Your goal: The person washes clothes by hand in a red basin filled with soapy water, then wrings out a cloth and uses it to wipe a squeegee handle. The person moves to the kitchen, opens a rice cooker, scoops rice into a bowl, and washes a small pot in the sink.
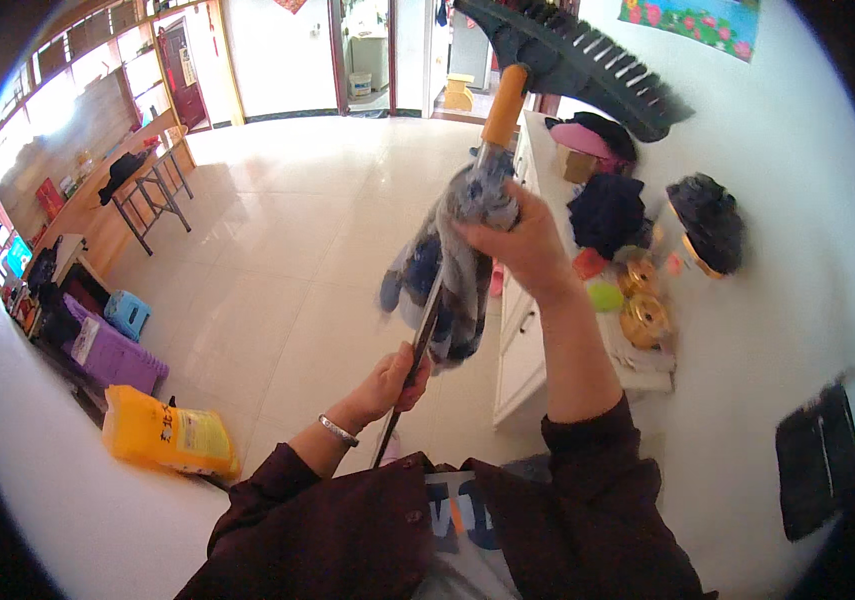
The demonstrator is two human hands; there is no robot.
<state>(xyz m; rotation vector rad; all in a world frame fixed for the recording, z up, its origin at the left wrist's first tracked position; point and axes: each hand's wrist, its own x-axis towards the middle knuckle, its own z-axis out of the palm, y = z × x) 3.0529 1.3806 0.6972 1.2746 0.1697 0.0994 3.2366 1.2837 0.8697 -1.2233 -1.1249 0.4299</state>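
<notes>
A broom with a black bristled head and an orange collar is raised, head up, at the upper right of the view. My left hand grips its dark, thin handle low down, near my body. Just below the orange collar, my right hand is closed on a grey and dark blue cloth bunched around the shaft. The cloth's loose ends hang beside the handle. How firmly the fingers press on the shaft under the cloth is hidden.
A white cabinet at the right bears dark cloth, hats and gold-coloured ornaments. At left are a yellow sack, a purple plastic container, a blue stool and a wooden counter with metal-legged stools.
</notes>
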